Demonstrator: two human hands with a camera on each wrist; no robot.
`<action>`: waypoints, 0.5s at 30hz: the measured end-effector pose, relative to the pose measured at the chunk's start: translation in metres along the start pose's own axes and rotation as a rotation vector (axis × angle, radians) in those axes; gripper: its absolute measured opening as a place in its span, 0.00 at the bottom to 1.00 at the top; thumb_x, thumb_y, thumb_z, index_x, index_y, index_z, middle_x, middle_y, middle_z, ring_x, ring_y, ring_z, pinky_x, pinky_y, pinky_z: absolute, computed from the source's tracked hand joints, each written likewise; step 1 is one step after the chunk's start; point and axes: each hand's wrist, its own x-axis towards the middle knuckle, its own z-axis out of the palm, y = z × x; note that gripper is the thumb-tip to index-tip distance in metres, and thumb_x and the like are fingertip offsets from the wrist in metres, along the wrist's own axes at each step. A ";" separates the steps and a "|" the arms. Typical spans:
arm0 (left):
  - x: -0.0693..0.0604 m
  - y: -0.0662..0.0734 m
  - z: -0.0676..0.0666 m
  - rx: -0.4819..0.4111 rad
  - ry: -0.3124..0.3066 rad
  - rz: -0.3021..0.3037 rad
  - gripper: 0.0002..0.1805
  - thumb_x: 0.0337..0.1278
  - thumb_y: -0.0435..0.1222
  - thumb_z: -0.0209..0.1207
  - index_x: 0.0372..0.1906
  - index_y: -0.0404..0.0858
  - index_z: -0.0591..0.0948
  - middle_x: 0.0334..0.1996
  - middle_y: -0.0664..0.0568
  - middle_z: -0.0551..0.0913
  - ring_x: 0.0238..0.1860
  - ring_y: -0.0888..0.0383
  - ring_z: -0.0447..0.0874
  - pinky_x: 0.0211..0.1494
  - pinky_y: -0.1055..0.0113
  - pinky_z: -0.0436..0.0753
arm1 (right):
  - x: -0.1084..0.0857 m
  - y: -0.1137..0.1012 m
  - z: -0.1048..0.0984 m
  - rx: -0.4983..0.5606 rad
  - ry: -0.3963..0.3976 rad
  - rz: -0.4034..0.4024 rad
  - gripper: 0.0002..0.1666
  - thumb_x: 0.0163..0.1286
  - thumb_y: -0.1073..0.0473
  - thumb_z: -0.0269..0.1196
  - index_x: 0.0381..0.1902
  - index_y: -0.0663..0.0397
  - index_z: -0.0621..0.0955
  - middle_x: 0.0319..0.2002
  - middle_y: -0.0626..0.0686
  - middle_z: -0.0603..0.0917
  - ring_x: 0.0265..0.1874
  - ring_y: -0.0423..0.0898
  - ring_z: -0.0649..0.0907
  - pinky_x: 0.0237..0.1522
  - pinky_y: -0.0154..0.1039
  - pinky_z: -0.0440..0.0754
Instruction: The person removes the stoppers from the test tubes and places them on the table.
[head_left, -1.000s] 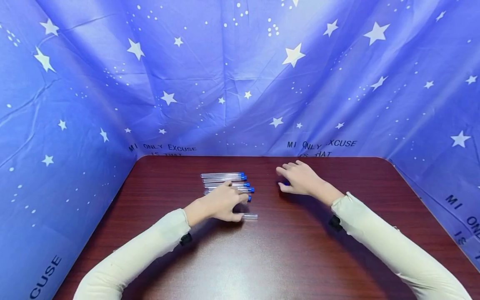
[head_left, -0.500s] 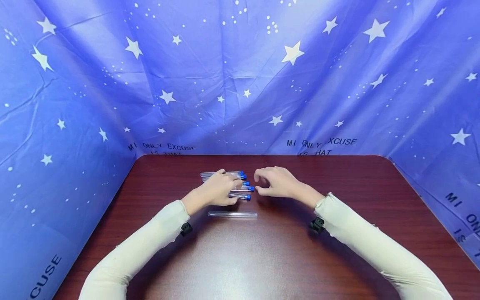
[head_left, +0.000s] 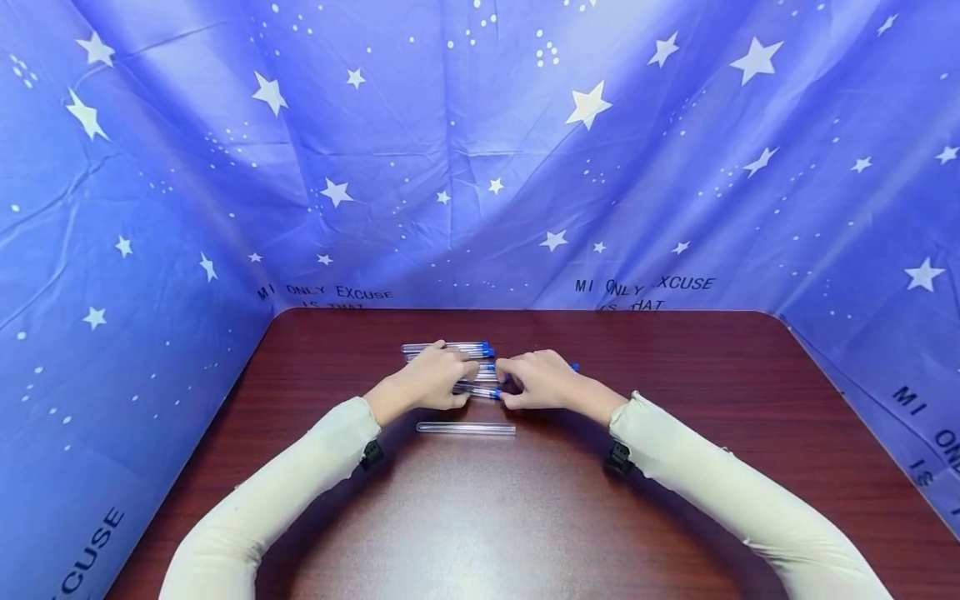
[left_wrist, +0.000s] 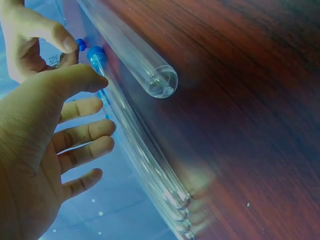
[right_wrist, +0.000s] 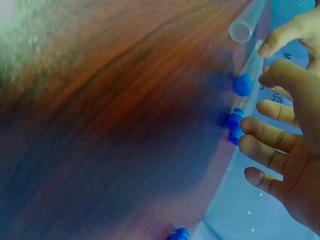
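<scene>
The left hand (head_left: 423,379) lay over the capped tubes (head_left: 442,348), thumb and fingers apart; whether it touched one, I could not tell. The tubes rested side by side on the tabletop (head_left: 450,517), closures pointing right; a brushing knuckle could have rolled them askew. Nearer the person, an uncapped tube (head_left: 465,428) lay separately, likely to roll if nudged. The right hand (head_left: 542,379) was at the closure end of the nearest capped tube, thumb apart from its fingers; a slanted push might have seated a closure crookedly. Beyond it sat blue caps (right_wrist: 179,234), easily knocked.
</scene>
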 end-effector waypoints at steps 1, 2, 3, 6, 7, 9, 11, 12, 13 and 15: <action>0.000 0.000 0.000 -0.002 0.001 0.001 0.13 0.53 0.47 0.68 0.40 0.46 0.81 0.39 0.54 0.87 0.45 0.56 0.88 0.58 0.47 0.80 | 0.000 -0.001 0.001 -0.005 -0.004 -0.005 0.12 0.60 0.45 0.67 0.36 0.43 0.80 0.20 0.38 0.75 0.16 0.34 0.70 0.18 0.33 0.62; 0.000 0.000 0.001 -0.001 0.001 0.002 0.13 0.53 0.46 0.67 0.40 0.46 0.81 0.38 0.55 0.87 0.44 0.56 0.87 0.57 0.48 0.80 | 0.001 -0.001 0.002 -0.013 -0.010 -0.005 0.12 0.61 0.45 0.67 0.36 0.42 0.80 0.20 0.38 0.75 0.16 0.34 0.70 0.19 0.33 0.62; 0.000 -0.001 0.001 -0.001 0.002 0.004 0.12 0.53 0.46 0.67 0.39 0.46 0.81 0.38 0.55 0.87 0.44 0.56 0.87 0.57 0.48 0.80 | 0.001 -0.002 0.002 -0.018 -0.013 -0.008 0.12 0.61 0.45 0.67 0.36 0.43 0.80 0.20 0.38 0.74 0.16 0.34 0.69 0.19 0.33 0.62; 0.001 0.000 0.001 0.004 -0.007 0.009 0.12 0.53 0.46 0.67 0.39 0.46 0.81 0.37 0.55 0.87 0.43 0.57 0.87 0.56 0.49 0.80 | 0.001 -0.003 0.004 -0.038 -0.021 -0.021 0.12 0.61 0.44 0.66 0.35 0.43 0.79 0.20 0.38 0.74 0.16 0.35 0.69 0.19 0.33 0.61; 0.002 0.000 0.001 0.005 -0.014 0.008 0.12 0.54 0.46 0.67 0.40 0.46 0.81 0.37 0.56 0.87 0.43 0.57 0.87 0.56 0.50 0.80 | 0.002 -0.003 0.004 -0.043 -0.021 -0.026 0.12 0.61 0.44 0.66 0.34 0.43 0.79 0.20 0.38 0.73 0.16 0.35 0.68 0.19 0.32 0.61; 0.003 0.000 0.000 0.000 -0.025 0.007 0.12 0.54 0.46 0.68 0.40 0.45 0.82 0.37 0.55 0.87 0.43 0.56 0.87 0.58 0.48 0.80 | 0.002 -0.004 0.005 -0.048 -0.021 -0.030 0.12 0.61 0.45 0.66 0.33 0.43 0.78 0.20 0.38 0.73 0.16 0.36 0.68 0.18 0.33 0.60; 0.003 0.001 0.000 -0.012 -0.036 0.007 0.13 0.55 0.45 0.68 0.41 0.45 0.82 0.38 0.54 0.87 0.44 0.55 0.88 0.60 0.45 0.80 | 0.001 -0.005 0.006 -0.047 -0.021 -0.033 0.12 0.61 0.45 0.67 0.32 0.43 0.78 0.20 0.38 0.73 0.16 0.36 0.68 0.18 0.33 0.60; 0.004 0.002 0.000 -0.017 -0.037 0.006 0.13 0.55 0.45 0.68 0.41 0.44 0.82 0.38 0.54 0.87 0.45 0.55 0.88 0.62 0.44 0.79 | 0.001 -0.006 0.006 -0.045 -0.019 -0.035 0.12 0.61 0.46 0.67 0.32 0.44 0.78 0.20 0.39 0.73 0.16 0.36 0.68 0.18 0.33 0.60; 0.004 0.002 0.001 -0.018 -0.040 0.004 0.13 0.55 0.45 0.68 0.41 0.44 0.82 0.38 0.54 0.87 0.45 0.54 0.88 0.63 0.43 0.78 | 0.001 -0.006 0.007 -0.041 -0.017 -0.035 0.12 0.61 0.46 0.67 0.31 0.43 0.77 0.20 0.39 0.73 0.16 0.36 0.68 0.18 0.33 0.60; 0.004 0.003 0.002 -0.015 -0.040 0.007 0.12 0.54 0.45 0.68 0.40 0.45 0.83 0.38 0.54 0.87 0.45 0.54 0.88 0.63 0.42 0.78 | 0.000 -0.007 0.008 -0.035 -0.016 -0.035 0.12 0.60 0.47 0.68 0.30 0.44 0.77 0.20 0.39 0.73 0.17 0.36 0.68 0.18 0.33 0.60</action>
